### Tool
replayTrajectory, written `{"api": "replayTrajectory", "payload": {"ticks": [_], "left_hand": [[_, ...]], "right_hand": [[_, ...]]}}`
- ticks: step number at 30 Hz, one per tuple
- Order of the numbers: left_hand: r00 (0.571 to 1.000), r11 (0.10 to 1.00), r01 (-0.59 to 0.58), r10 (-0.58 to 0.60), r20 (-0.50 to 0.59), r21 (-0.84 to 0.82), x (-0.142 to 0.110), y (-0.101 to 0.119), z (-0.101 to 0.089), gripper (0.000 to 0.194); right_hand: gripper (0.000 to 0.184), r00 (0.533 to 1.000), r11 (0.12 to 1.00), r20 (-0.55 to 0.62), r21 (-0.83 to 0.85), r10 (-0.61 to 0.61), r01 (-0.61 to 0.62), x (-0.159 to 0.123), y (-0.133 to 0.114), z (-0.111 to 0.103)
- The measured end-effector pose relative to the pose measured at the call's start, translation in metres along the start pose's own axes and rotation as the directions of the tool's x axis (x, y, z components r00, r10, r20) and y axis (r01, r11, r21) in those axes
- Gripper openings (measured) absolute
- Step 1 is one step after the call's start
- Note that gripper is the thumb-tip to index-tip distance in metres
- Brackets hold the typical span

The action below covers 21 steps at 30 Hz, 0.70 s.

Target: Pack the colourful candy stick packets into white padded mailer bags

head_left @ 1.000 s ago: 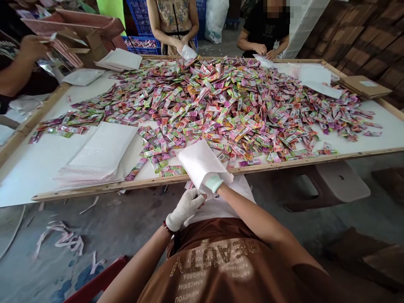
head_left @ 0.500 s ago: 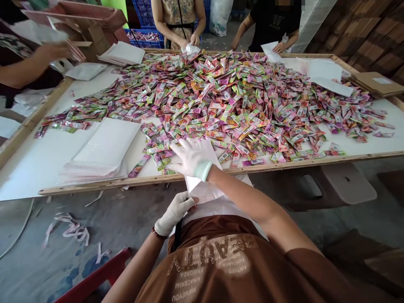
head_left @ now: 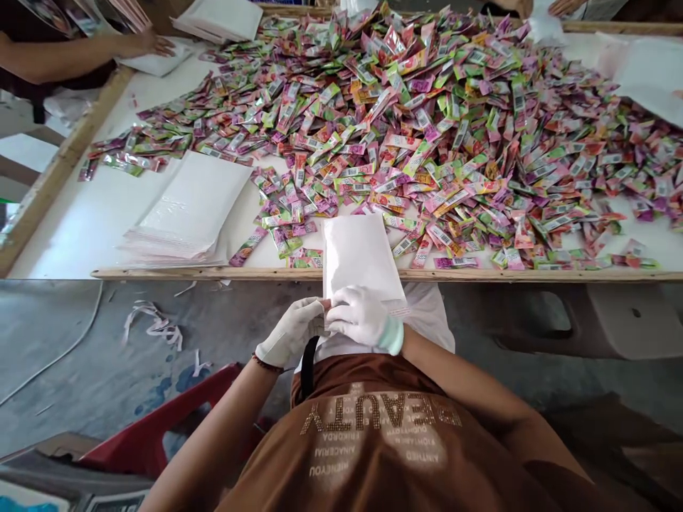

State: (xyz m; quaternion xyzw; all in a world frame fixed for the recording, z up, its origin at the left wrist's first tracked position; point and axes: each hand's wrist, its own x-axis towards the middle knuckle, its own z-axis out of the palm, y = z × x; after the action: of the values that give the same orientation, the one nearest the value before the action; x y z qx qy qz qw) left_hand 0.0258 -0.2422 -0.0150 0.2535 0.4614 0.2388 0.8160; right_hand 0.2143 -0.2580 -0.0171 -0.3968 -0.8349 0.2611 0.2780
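Observation:
A white padded mailer (head_left: 360, 252) lies over the table's front edge, its far end on the table top and its near end above my lap. My left hand (head_left: 291, 331), in a white glove, is closed on the mailer's near left corner. Beside it, my right hand (head_left: 360, 316), gloved with a mint cuff, has curled fingers closed at the same near edge, close to the left fingertips. What exactly those fingertips pinch is partly hidden. Beyond the mailer spreads a large heap of small colourful snack sachets (head_left: 373, 142).
A stack of white mailers (head_left: 195, 206) lies on the left of the table (head_left: 69, 242), framed by a wooden rim (head_left: 256, 273). A co-worker's hand (head_left: 146, 44) is at the far left. A red stool (head_left: 139, 434) stands below left, a plastic stool (head_left: 634, 320) below right.
My right hand came out of the mailer's mouth, passed flat over its top, then drew back to the near edge beside my left hand. The view has tilted down.

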Motion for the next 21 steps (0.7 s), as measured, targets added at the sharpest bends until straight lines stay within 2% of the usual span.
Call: {"api": "replayTrajectory", "payload": {"ticks": [3,5,6,8,9,10,11,12,13,14,16,17,19,21], "left_hand": [[0.999,1.0,-0.008,0.007,-0.037,-0.027,-0.004,0.004,0.003,0.037],[0.998,1.0,-0.02,0.02,-0.064,0.004,-0.005,0.007,0.002,0.032],[0.997,0.999,-0.025,0.027,-0.066,0.031,-0.005,0.008,0.001,0.031],[0.999,0.996,-0.027,0.03,-0.045,0.079,-0.003,0.009,-0.002,0.03],[0.999,0.996,-0.024,0.027,-0.033,0.09,-0.002,0.008,-0.003,0.029],[1.0,0.996,-0.018,0.02,-0.023,0.09,0.0,0.007,-0.003,0.029],[1.0,0.996,-0.008,0.009,-0.016,0.084,0.002,0.006,-0.002,0.029],[1.0,0.997,-0.001,0.002,-0.014,0.076,0.003,0.005,-0.001,0.029],[1.0,0.998,0.004,-0.003,-0.013,0.067,0.005,0.003,0.002,0.029],[1.0,0.998,0.003,-0.002,-0.015,0.061,0.006,0.002,0.005,0.03],[1.0,0.999,0.0,0.001,-0.021,0.046,0.008,0.0,0.01,0.032],[1.0,1.0,0.0,0.001,-0.026,0.032,0.009,-0.001,0.012,0.034],[0.999,1.0,0.0,0.0,-0.036,0.003,0.01,-0.001,0.013,0.04],[0.999,1.0,-0.003,0.003,-0.048,-0.004,0.01,0.0,0.012,0.042]], "right_hand": [[0.024,1.0,0.965,-0.017,0.262,-0.006,0.01,-0.008,-0.014,-0.015],[0.025,0.997,0.87,0.006,0.488,0.079,-0.072,-0.034,-0.016,-0.044],[0.025,0.985,0.811,0.04,0.563,0.168,-0.161,-0.052,-0.014,-0.063],[0.026,0.924,0.747,0.072,0.567,0.376,-0.348,-0.092,-0.009,-0.101],[0.024,0.865,0.725,0.05,0.523,0.499,-0.448,-0.109,-0.007,-0.116],[0.024,0.806,0.721,-0.011,0.454,0.592,-0.524,-0.122,-0.005,-0.127],[0.022,0.773,0.732,-0.072,0.386,0.631,-0.561,-0.128,-0.004,-0.133],[0.021,0.775,0.765,-0.128,0.318,0.619,-0.559,-0.126,-0.005,-0.132],[0.02,0.81,0.817,-0.167,0.261,0.563,-0.514,-0.118,-0.006,-0.125],[0.019,0.867,0.877,-0.174,0.214,0.467,-0.43,-0.103,-0.008,-0.114],[0.019,0.953,0.957,-0.142,0.153,0.268,-0.246,-0.063,-0.011,-0.08],[0.017,0.977,0.976,-0.077,0.098,0.2,-0.192,-0.043,-0.013,-0.061],[0.008,0.988,0.988,0.022,0.0,0.154,-0.154,-0.01,-0.016,-0.031],[0.007,0.99,0.991,0.081,0.051,0.116,-0.121,0.002,-0.017,-0.017]]}}
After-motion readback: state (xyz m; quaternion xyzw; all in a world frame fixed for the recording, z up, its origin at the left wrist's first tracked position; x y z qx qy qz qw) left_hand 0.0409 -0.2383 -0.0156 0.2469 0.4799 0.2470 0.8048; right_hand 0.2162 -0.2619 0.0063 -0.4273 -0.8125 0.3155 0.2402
